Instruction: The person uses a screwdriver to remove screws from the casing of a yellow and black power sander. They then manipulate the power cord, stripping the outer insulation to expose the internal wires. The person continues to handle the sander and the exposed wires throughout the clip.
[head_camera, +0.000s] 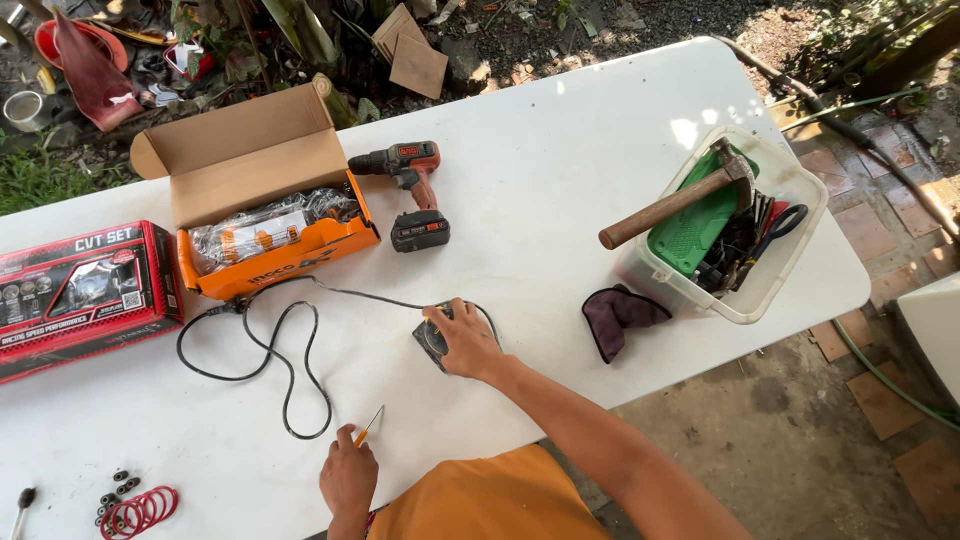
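Near the lower middle of the frame, the right hand (465, 340) presses down on a small dark device (432, 338) lying on the white worktop (560, 180), its fingers curled over it, arm stretched out from the lower right. Its black cable (285, 375) loops away to the left. The left hand (348, 478), at the bottom edge, pinches a small orange-handled screwdriver (368, 426), tip pointing up toward the device. The work looks like opening or adjusting the device; the next move calls for bringing the tip onto it while it is held steady.
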